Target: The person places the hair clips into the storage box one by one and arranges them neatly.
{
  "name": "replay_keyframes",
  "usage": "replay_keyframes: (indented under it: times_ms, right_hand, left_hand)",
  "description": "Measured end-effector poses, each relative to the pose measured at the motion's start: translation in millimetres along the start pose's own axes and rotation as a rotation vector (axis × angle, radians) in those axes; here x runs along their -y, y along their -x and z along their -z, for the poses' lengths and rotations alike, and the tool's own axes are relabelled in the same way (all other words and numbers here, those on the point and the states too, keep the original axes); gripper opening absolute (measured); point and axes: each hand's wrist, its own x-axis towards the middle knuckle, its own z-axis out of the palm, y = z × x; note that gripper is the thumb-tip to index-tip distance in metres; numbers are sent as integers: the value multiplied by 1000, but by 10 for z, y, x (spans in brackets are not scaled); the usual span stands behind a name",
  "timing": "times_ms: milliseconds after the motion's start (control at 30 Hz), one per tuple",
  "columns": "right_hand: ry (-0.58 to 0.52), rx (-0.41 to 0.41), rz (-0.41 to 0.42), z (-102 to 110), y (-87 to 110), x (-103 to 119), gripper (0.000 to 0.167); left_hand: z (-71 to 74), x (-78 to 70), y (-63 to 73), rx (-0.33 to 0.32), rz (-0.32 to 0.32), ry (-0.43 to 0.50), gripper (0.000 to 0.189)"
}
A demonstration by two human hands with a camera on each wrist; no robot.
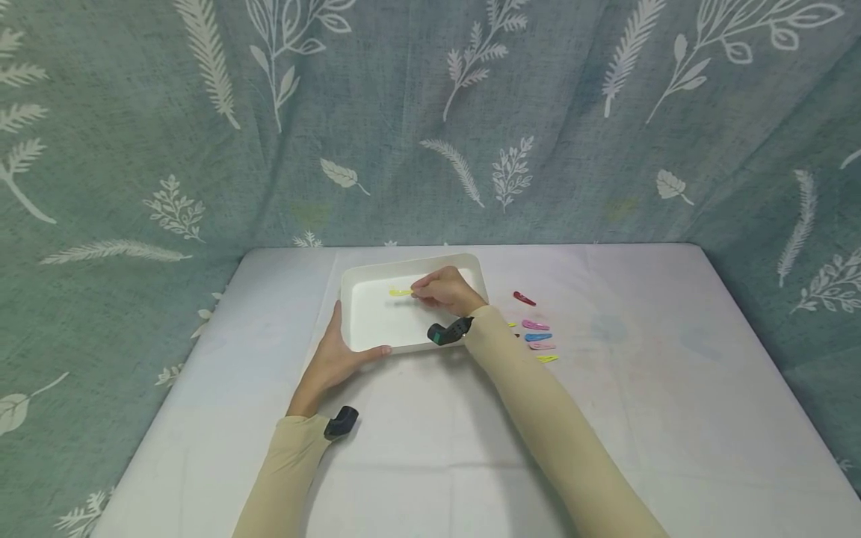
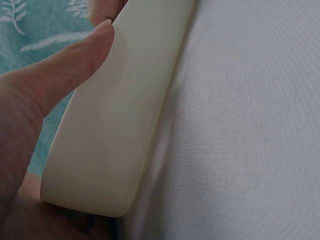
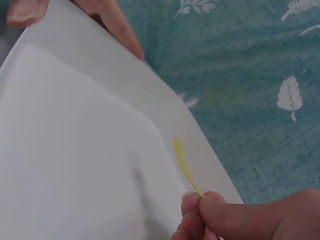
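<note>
At left, note left hand (image 1: pixel 328 365) braced round the near left corner of white tray (image 1: pixel 368 325): thumb extended along the near wall, fingers laid against the left wall, well spread from the thumb. Guard against uneven pressure here; likely to skid or tilt the tray on the cloth-covered counter (image 1: pixel 699 418).

At centre, see right hand (image 1: pixel 445 290) pinching one end of yellow clip (image 1: pixel 400 292) between thumb and bent fingers. Located within the tray walls, apparently above the floor, judging by the shadow below. Watch for slip or twist: held only at the narrow end, so prone to dropping askew on any loosening. Check clearance of right wrist camera (image 1: pixel 449 331) too; at risk of knocking the near wall on lowering.

At right, find red clip (image 1: pixel 525 298), magenta clip (image 1: pixel 535 325), blue clip (image 1: pixel 538 337), pink clip (image 1: pixel 541 346) and lime clip (image 1: pixel 547 359), all loose on the counter. Avoid sideways sweeps of right sleeve (image 1: pixel 538 403); liable to scatter these.

Compare views. Use left wrist view for the outer near wall under the thumb; no clip visible there. Use head view for the loose five, absent from both wrist views. Use right wrist view for exact fingertip contact, too small to judge from the head.
</note>
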Motion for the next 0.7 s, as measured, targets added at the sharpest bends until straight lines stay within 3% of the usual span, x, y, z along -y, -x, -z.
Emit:
replay_keyframes:
  times_ms: [167, 700]
  right_hand:
    - [68, -11, 14, -20, -18, -12, 22]
    - [237, -94, 18, -115, -45, -8, 16]
  left_hand:
    - [5, -10, 4, 4, 18, 1, 140]
    - [-10, 15, -13, -12, -41, 18, 137]
